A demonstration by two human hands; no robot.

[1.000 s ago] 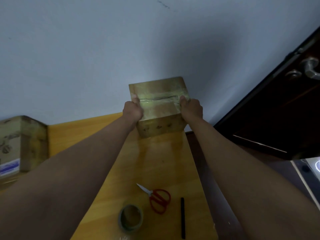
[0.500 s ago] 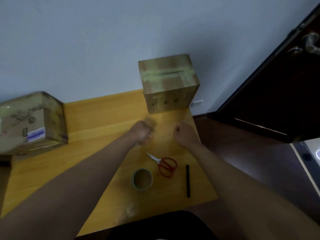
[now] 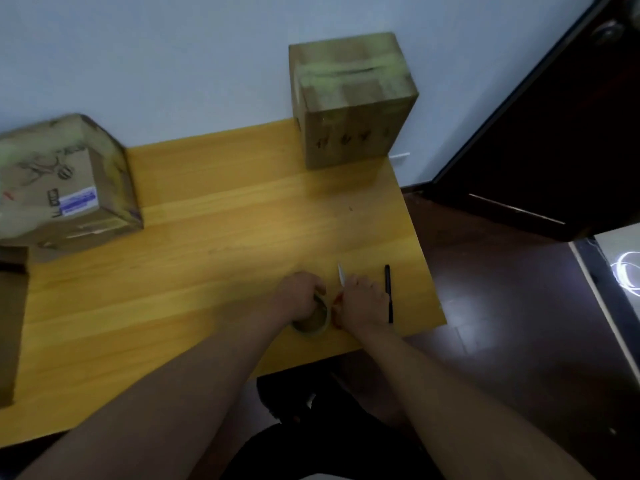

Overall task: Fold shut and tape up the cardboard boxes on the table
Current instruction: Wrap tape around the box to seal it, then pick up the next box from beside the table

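Left hand (image 3: 298, 297) fingers grip tape roll (image 3: 311, 322); right hand (image 3: 363, 301) covers scissors (image 3: 341, 273), grip unclear; pen (image 3: 388, 292) beside.

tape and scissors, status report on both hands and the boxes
Left hand grips tape roll. Right hand on scissors, grip hidden. Far box taped shut. Pen beside, nothing blocking.

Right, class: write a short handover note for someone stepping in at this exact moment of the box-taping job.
Left hand grips the tape roll near the table's front edge.
Right hand rests on the scissors, grip unclear; a black pen lies beside it.
Done: the box by the wall is closed, tape across its top.
Left: the box at far left, its tape state unclear.
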